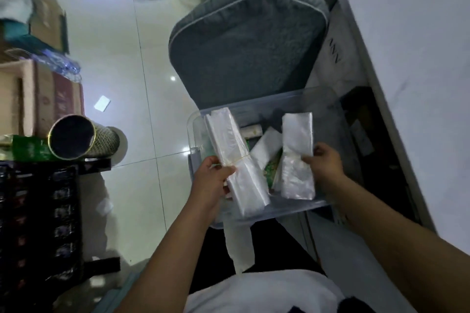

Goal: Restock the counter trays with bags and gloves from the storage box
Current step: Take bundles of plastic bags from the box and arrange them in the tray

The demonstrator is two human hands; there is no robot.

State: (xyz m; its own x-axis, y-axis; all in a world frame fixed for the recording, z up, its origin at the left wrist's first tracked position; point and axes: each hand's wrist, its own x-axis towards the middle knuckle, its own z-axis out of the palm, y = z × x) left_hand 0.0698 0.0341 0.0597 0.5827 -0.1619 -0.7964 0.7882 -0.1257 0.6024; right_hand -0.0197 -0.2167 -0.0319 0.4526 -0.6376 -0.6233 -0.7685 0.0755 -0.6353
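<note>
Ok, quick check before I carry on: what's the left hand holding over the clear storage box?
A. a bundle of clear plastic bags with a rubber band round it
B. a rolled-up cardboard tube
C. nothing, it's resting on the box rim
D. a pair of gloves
A: the left hand grips a banded bundle of clear bags above the storage box, while the right hand holds a second bundle.

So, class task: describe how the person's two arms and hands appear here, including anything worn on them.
Both forearms are bare to the frame's edge: no sleeves, gloves, watch or rings visible on the left hand or right hand. A white garment shows at the torso below.
</note>
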